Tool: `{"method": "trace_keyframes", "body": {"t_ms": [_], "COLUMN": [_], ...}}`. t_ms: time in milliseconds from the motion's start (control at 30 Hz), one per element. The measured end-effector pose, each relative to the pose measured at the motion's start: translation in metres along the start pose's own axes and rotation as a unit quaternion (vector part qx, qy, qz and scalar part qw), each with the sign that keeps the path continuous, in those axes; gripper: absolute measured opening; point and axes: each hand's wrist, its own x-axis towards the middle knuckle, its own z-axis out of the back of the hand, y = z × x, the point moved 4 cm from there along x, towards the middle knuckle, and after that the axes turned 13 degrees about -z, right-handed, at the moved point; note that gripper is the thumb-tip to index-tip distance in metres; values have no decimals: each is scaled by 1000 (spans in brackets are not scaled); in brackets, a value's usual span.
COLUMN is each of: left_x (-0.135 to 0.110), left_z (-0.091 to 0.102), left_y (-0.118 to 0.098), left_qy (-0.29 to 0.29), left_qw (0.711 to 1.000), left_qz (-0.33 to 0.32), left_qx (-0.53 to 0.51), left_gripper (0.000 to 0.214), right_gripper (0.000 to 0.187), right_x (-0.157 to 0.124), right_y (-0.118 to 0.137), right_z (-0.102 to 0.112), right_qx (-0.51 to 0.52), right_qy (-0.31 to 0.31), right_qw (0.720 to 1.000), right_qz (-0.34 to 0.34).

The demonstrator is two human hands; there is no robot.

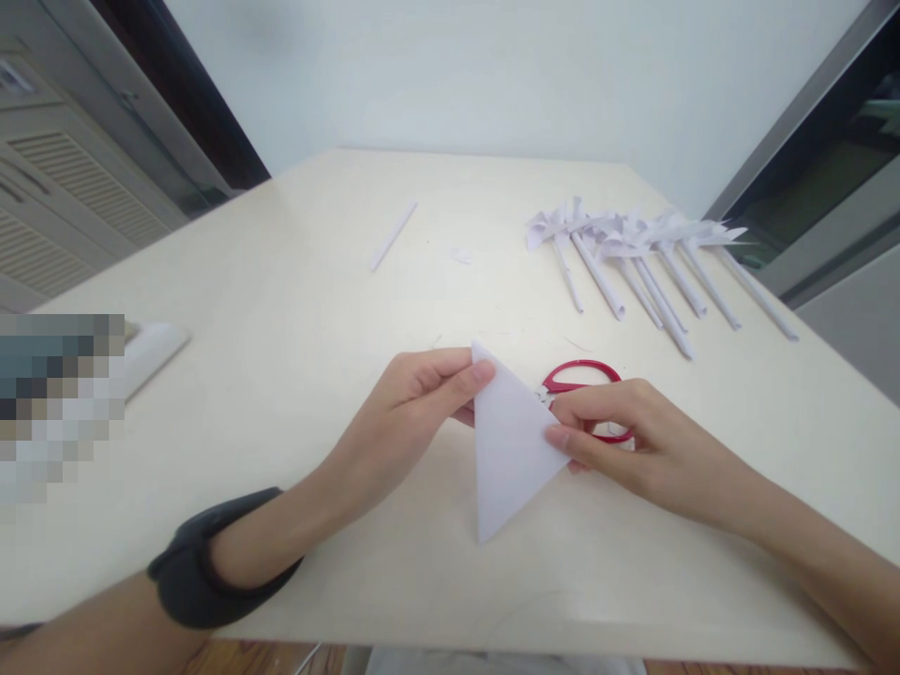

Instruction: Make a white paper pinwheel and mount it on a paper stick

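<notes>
A white paper folded into a triangle (507, 450) is held just above the cream table (281, 356). My left hand (422, 389) pinches its top corner between thumb and fingers. My right hand (633, 436) pinches the triangle's right corner with its fingertips. Red-handled scissors (583, 380) lie on the table right behind the paper, partly hidden under my right hand. A dark band wraps my left wrist.
Several paper pinwheels on rolled white sticks (633, 258) lie in a row at the back right. A single rolled paper stick (394, 234) rests at the back centre, a small paper scrap (460, 255) beside it. A white flat object (151, 347) sits at the left edge.
</notes>
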Motion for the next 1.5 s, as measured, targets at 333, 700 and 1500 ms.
{"method": "trace_keyframes", "body": {"t_ms": [333,700,1500], "left_x": [-2,-3,-2], "left_z": [3,-8,0], "left_y": [-4,13,13], "left_qy": [-66,38,-19], "left_qw": [998,989,983], "left_qz": [-17,82,143], "left_qx": [-11,-114,-115], "left_gripper": [22,17,25], "right_gripper": [36,33,10], "right_x": [-2,-3,2], "right_y": [2,1,-31], "right_z": [0,2,27], "right_qx": [-5,-17,-247], "right_qy": [17,-62,-111], "right_qw": [1000,998,957], "right_qz": [-1,7,-102]}}
